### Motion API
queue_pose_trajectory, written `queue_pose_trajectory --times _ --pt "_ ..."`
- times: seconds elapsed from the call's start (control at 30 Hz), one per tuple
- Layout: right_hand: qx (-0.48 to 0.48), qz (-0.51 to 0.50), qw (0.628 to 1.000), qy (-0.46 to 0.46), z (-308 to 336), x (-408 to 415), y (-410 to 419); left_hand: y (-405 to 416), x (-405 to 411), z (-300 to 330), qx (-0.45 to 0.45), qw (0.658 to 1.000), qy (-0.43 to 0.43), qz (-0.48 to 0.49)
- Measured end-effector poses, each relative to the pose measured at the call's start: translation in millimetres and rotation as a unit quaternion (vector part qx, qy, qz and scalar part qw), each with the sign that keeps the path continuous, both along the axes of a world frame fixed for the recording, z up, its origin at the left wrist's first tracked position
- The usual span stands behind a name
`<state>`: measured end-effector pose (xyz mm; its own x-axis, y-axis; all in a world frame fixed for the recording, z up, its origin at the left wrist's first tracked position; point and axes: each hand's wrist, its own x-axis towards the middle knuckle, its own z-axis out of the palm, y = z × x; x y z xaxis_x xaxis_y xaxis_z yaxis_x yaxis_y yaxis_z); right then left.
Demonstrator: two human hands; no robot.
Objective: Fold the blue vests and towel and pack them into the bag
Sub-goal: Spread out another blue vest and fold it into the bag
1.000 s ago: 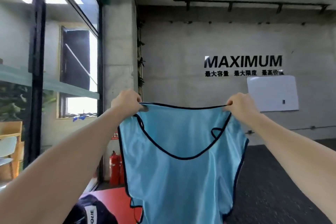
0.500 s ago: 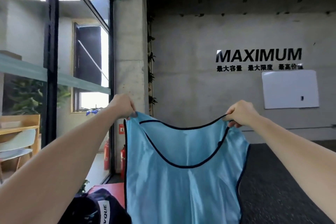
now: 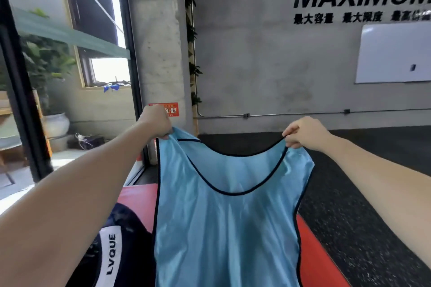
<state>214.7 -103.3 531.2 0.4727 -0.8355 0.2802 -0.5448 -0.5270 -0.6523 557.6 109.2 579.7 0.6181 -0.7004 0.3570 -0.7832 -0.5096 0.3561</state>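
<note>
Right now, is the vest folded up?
No, the vest hangs open at full length, held up by the left hand and right hand at its shoulders.

the blue vest (image 3: pixel 228 228) hangs across the middle of the frame and blocks the way there. the dark bag (image 3: pixel 116 251) fills the lower left. open floor (image 3: pixel 361 193) lies at right.

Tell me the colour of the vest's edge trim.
Dark navy, nearly black, trim on the light blue vest; head view.

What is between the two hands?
In the head view, the blue vest's dark-trimmed neckline stretches from the left hand to the right hand; both grip its shoulders.
</note>
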Motion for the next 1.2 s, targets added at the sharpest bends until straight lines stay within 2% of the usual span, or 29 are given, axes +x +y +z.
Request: queue_pose_trajectory --times 0.13,0.23,0.37,0.5,0.63,0.7,0.77,0.9,1.07,1.13,1.2 --pt "-0.083 -0.04 0.996 0.002 -38.1 52.8 -52.8 -56.4 38.5 -52.2 -0.08 0.996 -0.03 -0.014" --pt "-0.101 -0.012 0.994 0.041 -65.9 85.8 -81.1 -89.3 54.3 -83.4 -0.113 0.993 -0.015 -0.023" --pt "-0.07 0.049 0.992 0.095 -118.8 110.3 -93.4 -111.6 53.2 -132.6 0.001 0.996 -0.001 -0.085" --pt "-0.024 0.083 0.987 0.132 -166.4 108.2 -75.8 -106.8 40.2 -194.7 0.047 0.99 0.04 -0.13" --pt "-0.009 0.088 0.987 0.132 -206.4 91.5 -33.0 -76.2 -1.0 -246.4 0.069 0.979 0.091 -0.169" --pt "0.029 0.103 0.987 0.119 -224.2 78.7 -5.3 -53.7 -29.1 -268.4 0.071 0.973 0.115 -0.189" --pt "0.072 0.128 0.983 0.109 -240.8 63.5 28.8 -25.1 -58.4 -288.6 0.059 0.965 0.155 -0.202" --pt "0.099 0.15 0.979 0.099 -276.0 29.0 100.5 37.2 -110.9 -323.5 0.034 0.947 0.224 -0.228" --pt "0.135 0.156 0.972 0.114 -330.1 -20.3 174.9 117.6 -151.8 -377.9 0.049 0.942 0.248 -0.222" --pt "0.121 0.171 0.967 0.144 -335.7 -33.4 193.3 138.9 -156.4 -393.3 0.073 0.942 0.227 -0.238" --pt "0.123 0.179 0.967 0.136 -332.0 -42.9 205.9 154.9 -154.3 -400.0 0.081 0.943 0.201 -0.254"
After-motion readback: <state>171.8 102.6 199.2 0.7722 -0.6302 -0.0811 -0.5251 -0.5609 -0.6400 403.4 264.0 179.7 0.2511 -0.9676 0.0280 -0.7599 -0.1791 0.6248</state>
